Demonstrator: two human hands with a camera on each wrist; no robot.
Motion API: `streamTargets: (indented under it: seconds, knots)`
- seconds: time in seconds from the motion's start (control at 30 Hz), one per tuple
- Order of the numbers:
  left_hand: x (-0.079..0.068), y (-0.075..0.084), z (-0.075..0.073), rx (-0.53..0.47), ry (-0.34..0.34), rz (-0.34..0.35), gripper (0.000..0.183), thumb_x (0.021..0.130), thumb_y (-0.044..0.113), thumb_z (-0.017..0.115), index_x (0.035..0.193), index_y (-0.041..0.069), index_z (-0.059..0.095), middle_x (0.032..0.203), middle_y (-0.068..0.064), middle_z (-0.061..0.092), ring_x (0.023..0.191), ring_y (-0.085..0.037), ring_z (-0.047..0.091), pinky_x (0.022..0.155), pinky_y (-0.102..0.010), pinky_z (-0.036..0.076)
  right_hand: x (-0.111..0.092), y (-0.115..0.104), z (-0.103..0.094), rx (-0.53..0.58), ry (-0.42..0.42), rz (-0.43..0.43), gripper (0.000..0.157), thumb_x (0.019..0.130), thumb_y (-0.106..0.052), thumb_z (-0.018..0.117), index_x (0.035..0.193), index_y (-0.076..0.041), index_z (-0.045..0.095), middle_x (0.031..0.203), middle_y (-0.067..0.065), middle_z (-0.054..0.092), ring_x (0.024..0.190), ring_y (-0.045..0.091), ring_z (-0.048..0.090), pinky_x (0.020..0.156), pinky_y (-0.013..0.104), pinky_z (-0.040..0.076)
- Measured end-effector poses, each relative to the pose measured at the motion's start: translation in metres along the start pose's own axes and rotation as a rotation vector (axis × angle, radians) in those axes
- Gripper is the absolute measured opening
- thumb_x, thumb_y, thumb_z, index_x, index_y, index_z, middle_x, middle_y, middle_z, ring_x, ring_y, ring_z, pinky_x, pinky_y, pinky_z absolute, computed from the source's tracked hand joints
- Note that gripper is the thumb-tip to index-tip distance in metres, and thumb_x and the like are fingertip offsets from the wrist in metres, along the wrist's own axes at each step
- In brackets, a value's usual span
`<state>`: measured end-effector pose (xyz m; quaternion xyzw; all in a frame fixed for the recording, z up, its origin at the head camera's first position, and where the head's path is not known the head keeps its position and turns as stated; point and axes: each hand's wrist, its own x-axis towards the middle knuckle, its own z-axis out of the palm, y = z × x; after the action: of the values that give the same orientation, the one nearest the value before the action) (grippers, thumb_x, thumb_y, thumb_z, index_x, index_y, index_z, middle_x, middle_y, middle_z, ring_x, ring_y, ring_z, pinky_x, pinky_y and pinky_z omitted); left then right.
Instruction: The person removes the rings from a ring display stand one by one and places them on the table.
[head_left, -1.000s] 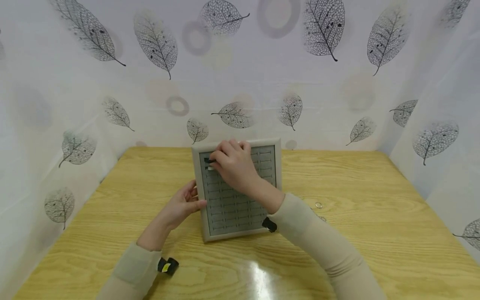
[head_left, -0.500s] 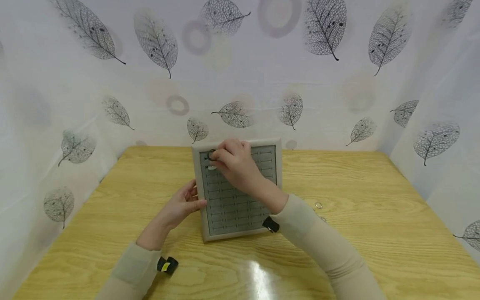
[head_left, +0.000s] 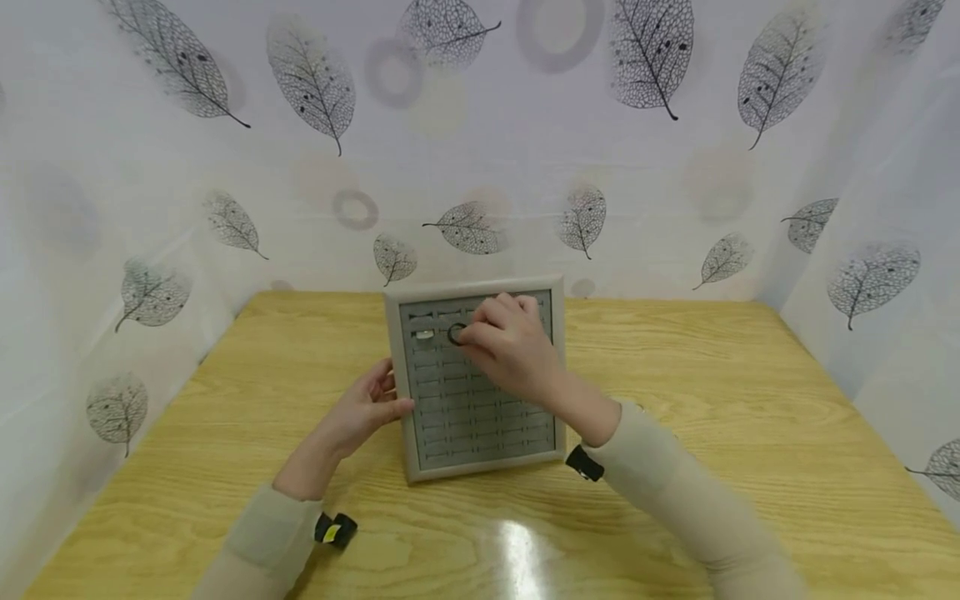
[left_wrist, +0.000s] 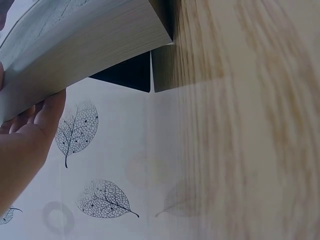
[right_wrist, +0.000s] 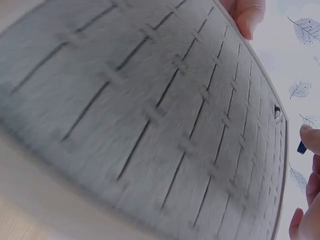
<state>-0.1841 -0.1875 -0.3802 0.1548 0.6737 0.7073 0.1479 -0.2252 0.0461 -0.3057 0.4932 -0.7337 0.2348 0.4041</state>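
Observation:
A ring display board (head_left: 487,417) with a pale frame and grey slotted padding stands tilted on the table. My left hand (head_left: 360,414) grips its left edge, thumb on the front and fingers behind. Between thumb and fingertips my right hand (head_left: 517,346) pinches a dark ring (head_left: 451,334) in front of the upper slots. In the right wrist view the dark ring (right_wrist: 301,147) shows as a small band, apart from the padding. A silver ring (head_left: 424,334) sits in a slot of the left column, second row. The top-left slot holds no ring.
The wooden table (head_left: 720,375) reaches back to a leaf-printed cloth (head_left: 495,150). Behind the board a dark support (left_wrist: 130,74) shows in the left wrist view. My right sleeve (head_left: 660,458) covers part of the table on the right.
My right hand has drawn the dark ring out of the top-left slot and moved it right and slightly down. The left hand stays put. The sleeve now mostly hides rings on the table.

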Motion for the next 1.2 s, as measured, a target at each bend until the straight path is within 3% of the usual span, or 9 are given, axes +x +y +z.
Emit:
streamTargets:
  seconds: [0.2,0.4,0.5,0.67,0.8,1.03,1.13,1.2]
  knots:
    - [0.000,-0.002,-0.002,0.019,0.005,-0.009,0.068,0.084,0.002,0.057,0.138,0.001,0.015,0.126,-0.023,0.038,0.106,-0.021,0.048,0.083,-0.034,0.044,-0.022,0.004,-0.015,-0.009,0.010,-0.039,0.009,0.067,-0.012,0.073,0.069,-0.012,0.065,0.070,0.000,0.049,0.062,0.018,0.039,0.058,0.039,0.026]
    - [0.001,-0.002,-0.002,0.023,0.008,-0.016,0.070,0.083,0.005,0.060,0.138,0.002,0.017,0.127,-0.023,0.038,0.109,-0.025,0.046,0.085,-0.035,0.043,-0.048,0.007,-0.035,0.001,-0.063,-0.023,0.007,0.066,-0.013,0.071,0.069,-0.013,0.066,0.072,-0.001,0.048,0.064,0.017,0.040,0.060,0.040,0.027]
    - [0.001,-0.001,-0.002,0.013,0.009,-0.023,0.069,0.083,0.006,0.060,0.138,0.004,0.018,0.128,-0.022,0.038,0.111,-0.025,0.045,0.086,-0.036,0.043,-0.062,0.006,-0.045,0.014,-0.097,-0.011,0.005,0.072,-0.016,0.067,0.072,-0.012,0.064,0.073,-0.001,0.047,0.065,0.017,0.039,0.061,0.040,0.026]
    - [0.001,-0.001,-0.001,0.010,0.007,-0.022,0.069,0.084,0.004,0.059,0.138,0.002,0.017,0.128,-0.023,0.037,0.110,-0.026,0.045,0.086,-0.036,0.042,-0.082,0.005,-0.057,0.006,-0.143,0.023,0.032,0.091,-0.033,0.046,0.072,-0.014,0.062,0.073,-0.003,0.046,0.064,0.015,0.037,0.060,0.036,0.024]
    - [0.001,0.000,-0.001,0.014,0.010,-0.021,0.070,0.084,0.006,0.060,0.138,0.001,0.016,0.128,-0.024,0.037,0.111,-0.026,0.044,0.086,-0.036,0.042,-0.097,0.005,-0.064,-0.009,-0.186,0.065,0.043,0.093,-0.039,0.037,0.069,-0.015,0.063,0.071,-0.004,0.046,0.063,0.014,0.036,0.061,0.034,0.023]
    - [0.001,0.000,-0.001,0.019,0.007,-0.029,0.069,0.084,0.004,0.059,0.138,0.001,0.017,0.128,-0.023,0.037,0.110,-0.025,0.045,0.086,-0.035,0.043,-0.123,0.003,-0.077,-0.026,-0.253,0.059,0.046,0.092,-0.041,0.034,0.065,-0.019,0.062,0.072,-0.006,0.044,0.065,0.014,0.037,0.061,0.035,0.023]
    - [0.001,0.000,-0.001,0.014,0.006,-0.031,0.069,0.084,0.004,0.059,0.138,0.002,0.017,0.128,-0.023,0.037,0.109,-0.024,0.046,0.085,-0.035,0.043,-0.133,0.002,-0.085,-0.037,-0.307,0.069,0.032,0.088,-0.037,0.050,0.065,-0.020,0.063,0.072,-0.007,0.043,0.066,0.013,0.037,0.061,0.034,0.023]
    - [0.001,0.000,-0.001,0.013,0.004,-0.026,0.069,0.084,0.004,0.059,0.138,0.002,0.017,0.128,-0.023,0.037,0.109,-0.024,0.046,0.085,-0.035,0.043,-0.140,0.000,-0.089,-0.040,-0.340,0.082,0.032,0.087,-0.038,0.051,0.065,-0.020,0.064,0.073,-0.007,0.043,0.066,0.012,0.036,0.061,0.034,0.023]
